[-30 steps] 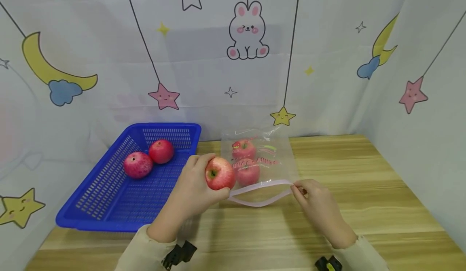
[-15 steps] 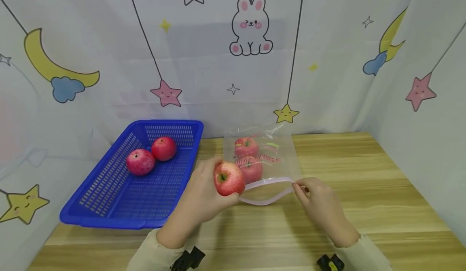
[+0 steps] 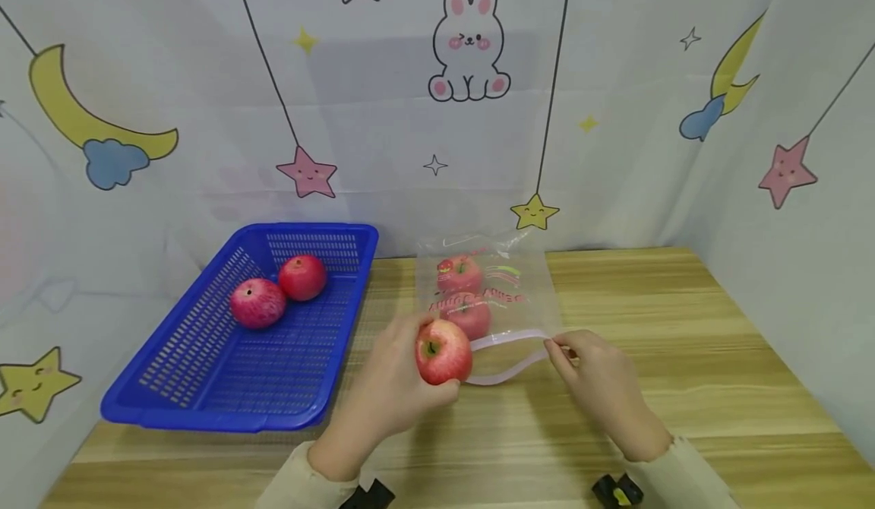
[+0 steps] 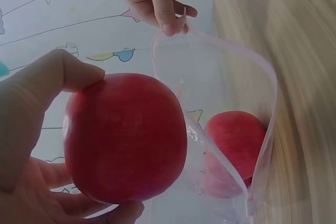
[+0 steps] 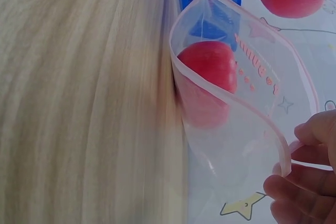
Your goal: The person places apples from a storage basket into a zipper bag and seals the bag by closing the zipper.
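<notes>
My left hand [image 3: 399, 384] grips a red apple [image 3: 444, 352], thumb below and fingers around its far side, in front of the bag's mouth. In the left wrist view the held apple [image 4: 126, 137] fills the middle. A clear zip bag [image 3: 526, 311] with a pink zip edge and red print lies on the table, its mouth gaping toward me. Two apples are inside it, a far one [image 3: 460, 273] and a nearer one [image 3: 468, 319]. With thumb and fingers my right hand [image 3: 598, 372] pinches the right corner of the mouth, as the right wrist view of the zip edge [image 5: 284, 163] shows.
A blue plastic basket [image 3: 273, 387] stands at the left with two red round fruits, one mottled [image 3: 257, 303] and one plainer [image 3: 302, 277]. The wood-grain table [image 3: 683, 357] ends at a printed white cloth [image 3: 383, 114] behind and at the sides.
My left hand has carried the apple right and a little toward me, from the bag's left corner to in front of its mouth. The right hand keeps its pinch, nearly still.
</notes>
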Demonstrator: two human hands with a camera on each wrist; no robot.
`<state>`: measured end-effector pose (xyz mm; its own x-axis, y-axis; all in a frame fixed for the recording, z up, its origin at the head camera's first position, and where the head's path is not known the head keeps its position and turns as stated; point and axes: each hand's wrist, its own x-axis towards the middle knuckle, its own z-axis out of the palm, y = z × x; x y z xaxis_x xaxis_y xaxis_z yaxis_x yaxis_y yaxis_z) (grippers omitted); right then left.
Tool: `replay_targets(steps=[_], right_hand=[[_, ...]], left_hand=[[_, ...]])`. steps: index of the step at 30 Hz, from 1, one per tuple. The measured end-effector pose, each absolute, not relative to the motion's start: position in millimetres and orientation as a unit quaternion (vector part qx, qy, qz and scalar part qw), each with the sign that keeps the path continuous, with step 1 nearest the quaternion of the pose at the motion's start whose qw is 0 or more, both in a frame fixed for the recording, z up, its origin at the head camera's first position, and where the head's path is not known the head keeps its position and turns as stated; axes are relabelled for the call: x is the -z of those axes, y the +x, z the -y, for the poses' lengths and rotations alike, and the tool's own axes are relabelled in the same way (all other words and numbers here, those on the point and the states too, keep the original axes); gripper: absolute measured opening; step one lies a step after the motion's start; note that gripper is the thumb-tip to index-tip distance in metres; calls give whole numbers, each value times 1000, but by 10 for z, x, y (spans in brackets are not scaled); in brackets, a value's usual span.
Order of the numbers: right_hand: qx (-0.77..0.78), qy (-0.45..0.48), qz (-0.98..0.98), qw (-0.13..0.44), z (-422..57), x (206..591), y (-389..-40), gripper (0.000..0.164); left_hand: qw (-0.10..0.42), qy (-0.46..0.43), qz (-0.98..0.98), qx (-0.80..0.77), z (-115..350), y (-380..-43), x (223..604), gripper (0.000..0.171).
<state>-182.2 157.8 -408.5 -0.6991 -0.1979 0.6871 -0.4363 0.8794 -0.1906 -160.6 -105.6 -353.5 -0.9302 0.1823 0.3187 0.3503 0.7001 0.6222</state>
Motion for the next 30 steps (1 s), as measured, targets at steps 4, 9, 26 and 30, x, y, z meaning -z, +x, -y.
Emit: replay_targets(steps=[4, 9, 26, 30], right_hand=[[-177, 174, 904, 348, -1555, 4075, -1824, 6], [-175, 177, 903, 351, -1531, 4066, -1843, 6], [-172, 178, 904, 350, -1477, 4021, -1860, 10], [-171, 179, 903, 350, -1466, 4010, -1859, 11]], left_hand=[[110, -145, 918, 352, 1029, -1575, 3577, 72], [112, -161, 917, 348, 983, -1552, 3639, 71], [133, -192, 914, 331, 849, -1530, 3797, 71], [132, -192, 916, 328, 809, -1527, 3826, 70]])
